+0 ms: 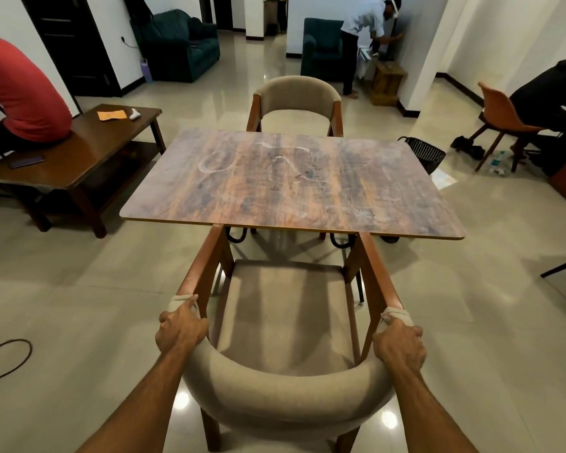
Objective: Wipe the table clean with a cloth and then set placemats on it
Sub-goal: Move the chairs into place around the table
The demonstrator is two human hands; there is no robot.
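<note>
The left hand [181, 328] curls its fingers round the left end of the padded backrest of the chair [285, 308]; the chair's arm tips reach the near edge of the table [275, 191], which stands centre, its wood-grain top streaked with whitish smears; the right hand [399, 341] grips the backrest's right end likewise.

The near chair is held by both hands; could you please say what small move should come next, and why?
Probably draw the chair back a little: the left hand and right hand grip its backrest, its arms meet the table edge, and white smears there await wiping.
</note>
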